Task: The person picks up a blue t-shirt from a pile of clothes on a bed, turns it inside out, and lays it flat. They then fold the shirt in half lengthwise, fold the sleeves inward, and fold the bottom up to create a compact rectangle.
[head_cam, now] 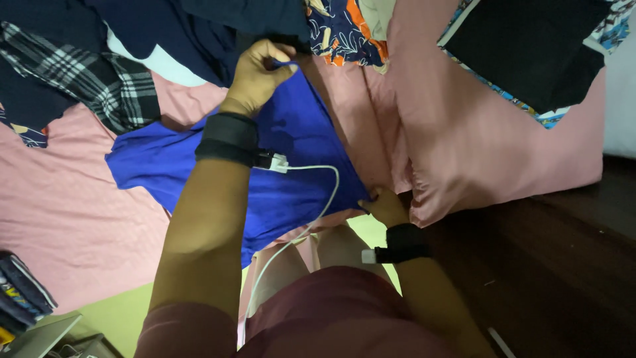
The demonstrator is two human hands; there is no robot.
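A bright blue garment [291,166] lies spread on a pink bedsheet [464,132]. My left hand [258,73] pinches its far edge, up near a pile of dark clothes. My right hand [384,207] grips the garment's near corner at the bed's edge. Each wrist wears a black band, and a white cable [318,199] runs from the left band down toward my body.
A black-and-white plaid garment [99,79] and dark navy clothes [185,33] lie at the back left. A floral patterned cloth [344,30] and a black cloth [530,46] sit at the back. Dark wooden floor [563,265] lies to the right. Folded clothes [20,298] are stacked at the lower left.
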